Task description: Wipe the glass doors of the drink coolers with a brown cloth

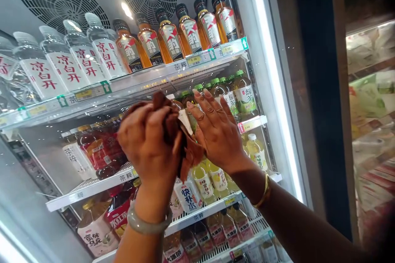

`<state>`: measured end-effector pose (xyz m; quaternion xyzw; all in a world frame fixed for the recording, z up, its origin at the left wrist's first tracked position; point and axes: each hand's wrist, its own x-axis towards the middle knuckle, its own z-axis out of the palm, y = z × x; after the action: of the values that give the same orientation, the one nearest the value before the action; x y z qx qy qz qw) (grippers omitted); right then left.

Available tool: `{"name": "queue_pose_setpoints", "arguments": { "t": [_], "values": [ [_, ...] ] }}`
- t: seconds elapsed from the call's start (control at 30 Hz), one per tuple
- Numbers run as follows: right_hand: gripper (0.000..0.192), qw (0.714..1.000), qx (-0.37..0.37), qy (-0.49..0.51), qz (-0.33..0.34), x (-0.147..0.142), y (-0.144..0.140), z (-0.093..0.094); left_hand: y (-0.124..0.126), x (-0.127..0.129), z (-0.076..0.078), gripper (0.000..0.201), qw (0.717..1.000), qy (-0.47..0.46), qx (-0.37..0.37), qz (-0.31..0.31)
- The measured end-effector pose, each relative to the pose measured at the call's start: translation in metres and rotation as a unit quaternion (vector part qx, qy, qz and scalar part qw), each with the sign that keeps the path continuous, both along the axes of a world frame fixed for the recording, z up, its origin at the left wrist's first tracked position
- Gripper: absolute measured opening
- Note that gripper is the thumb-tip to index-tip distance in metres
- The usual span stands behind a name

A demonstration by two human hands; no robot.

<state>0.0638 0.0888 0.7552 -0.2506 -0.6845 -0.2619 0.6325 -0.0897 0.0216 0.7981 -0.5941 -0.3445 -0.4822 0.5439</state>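
My left hand (148,139), with a pale bangle at the wrist, is closed around a bunched brown cloth (189,155). Part of the cloth hangs down between my two hands. My right hand (219,133), with a gold bracelet on its wrist, is raised beside it, fingers stretched out and palm facing away from me. The loose end of the cloth lies close to the base of my right palm; whether they touch I cannot tell. Both hands are in front of a lit drinks cooler, covering part of its middle shelf.
Clear water bottles (46,72) and amber drink bottles (171,39) line the upper shelf (123,83). Green-capped tea bottles (243,94) stand behind my right hand. Red drink bottles (95,148) are at left. A bright light strip (271,61) edges the cooler's right side.
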Motion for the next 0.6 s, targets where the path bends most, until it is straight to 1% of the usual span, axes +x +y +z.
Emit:
{"name": "queue_pose_setpoints", "arguments": {
  "t": [0.03,0.07,0.1,0.13,0.17,0.2,0.27,0.3,0.33,0.37,0.4,0.43,0.53,0.57,0.6],
  "values": [
    [0.069,1.000,0.001,-0.003,0.001,0.001,0.000,0.000,0.001,0.002,0.006,0.044,1.000,-0.030,0.011,0.001],
    [0.068,1.000,0.002,-0.006,0.003,0.001,0.000,0.001,0.002,0.004,0.008,0.044,0.999,-0.050,0.021,0.001],
    [0.066,1.000,0.004,-0.007,0.004,0.002,0.001,0.002,0.004,0.008,0.005,0.043,0.998,-0.056,0.029,-0.001],
    [0.065,1.000,0.008,-0.006,0.006,0.002,0.001,0.002,0.005,0.012,-0.002,0.042,0.998,-0.047,0.033,-0.005],
    [0.064,1.000,0.010,-0.003,0.008,0.003,0.001,0.002,0.006,0.016,-0.014,0.041,0.999,-0.027,0.035,-0.012],
    [0.065,1.000,0.011,0.000,0.010,0.003,0.001,0.002,0.005,0.019,-0.029,0.040,1.000,-0.006,0.023,-0.016],
    [0.068,1.000,0.007,0.004,0.015,0.003,0.000,-0.002,0.002,0.022,-0.062,0.042,1.000,0.006,-0.012,-0.019],
    [0.070,1.000,0.006,0.004,0.017,0.003,-0.001,-0.005,0.000,0.022,-0.077,0.044,1.000,-0.003,-0.022,-0.020],
    [0.072,1.000,0.003,0.001,0.020,0.002,-0.002,-0.010,-0.002,0.021,-0.089,0.045,0.999,-0.011,-0.031,-0.013],
    [0.073,1.000,0.001,0.000,0.021,0.002,-0.003,-0.015,-0.004,0.019,-0.096,0.046,0.999,-0.019,-0.032,-0.010],
    [0.074,1.000,0.002,0.000,0.021,0.001,-0.004,-0.021,-0.005,0.018,-0.099,0.046,0.999,-0.025,-0.027,-0.009],
    [0.074,1.000,0.003,0.002,0.021,0.001,-0.005,-0.027,-0.004,0.018,-0.097,0.046,0.999,-0.028,-0.020,-0.009],
    [0.071,1.000,0.009,0.015,0.021,0.000,-0.006,-0.044,0.001,0.021,-0.084,0.044,0.999,-0.033,0.005,-0.012],
    [0.069,0.999,0.013,0.020,0.024,-0.001,-0.006,-0.048,0.002,0.023,-0.081,0.042,0.999,-0.035,0.010,-0.011],
    [0.066,0.999,0.017,0.025,0.027,-0.001,-0.006,-0.053,0.002,0.025,-0.082,0.039,0.999,-0.038,0.008,-0.009]
  ]
}}
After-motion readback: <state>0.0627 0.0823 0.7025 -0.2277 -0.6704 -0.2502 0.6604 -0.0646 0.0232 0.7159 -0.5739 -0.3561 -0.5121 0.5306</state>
